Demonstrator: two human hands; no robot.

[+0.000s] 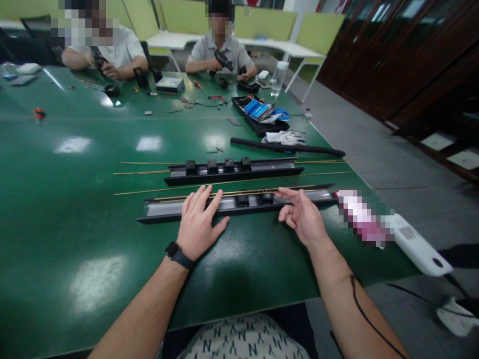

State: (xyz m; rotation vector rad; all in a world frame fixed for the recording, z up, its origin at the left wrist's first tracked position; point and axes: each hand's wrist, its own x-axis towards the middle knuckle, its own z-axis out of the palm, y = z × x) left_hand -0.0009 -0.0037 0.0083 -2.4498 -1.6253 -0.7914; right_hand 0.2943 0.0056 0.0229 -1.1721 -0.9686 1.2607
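Observation:
Across the green table lies a long black channel with a pale inner face. Small black blocks sit in it, and thin brass-coloured rods run along its far edge. My left hand, a dark watch at its wrist, rests palm down over the channel's left half, fingers spread and fingertips at the rods. My right hand is at the channel's right half; its forefinger reaches out to the rods while the lower fingers curl loosely. No object shows in its grasp. Part of the channel is hidden under my left hand.
Just beyond lies a second black channel with several blocks and loose rods. Farther back are a black strip, white gloves and a black tray. A white power strip lies at right. Two people work across the table.

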